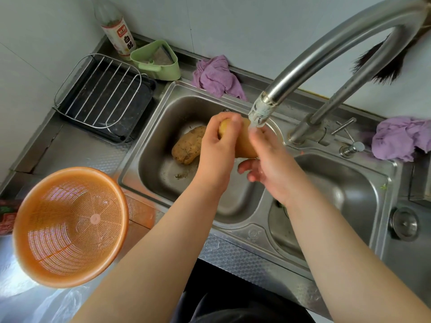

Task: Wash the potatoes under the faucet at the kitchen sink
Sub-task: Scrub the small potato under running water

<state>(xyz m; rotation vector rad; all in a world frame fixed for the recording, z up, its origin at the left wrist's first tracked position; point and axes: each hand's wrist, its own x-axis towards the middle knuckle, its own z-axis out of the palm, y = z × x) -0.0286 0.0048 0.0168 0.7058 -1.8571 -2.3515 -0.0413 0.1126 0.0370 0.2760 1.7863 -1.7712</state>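
I hold a wet yellow potato [242, 142] right under the mouth of the steel faucet [260, 114], above the left basin of the double sink [149, 145]. My left hand [219, 145] grips its left end from above. My right hand [268, 159] wraps its right side, fingers curled beneath it. Water runs over my right fingers. A second potato [187, 145], brown and speckled with dirt, lies on the floor of the left basin behind my left hand.
An orange plastic colander [70, 227] stands on the counter at the front left. Behind the sink are a black tray with a wire rack [105, 99], a green holder [156, 60], a bottle [117, 31] and purple cloths [217, 76] [398, 138].
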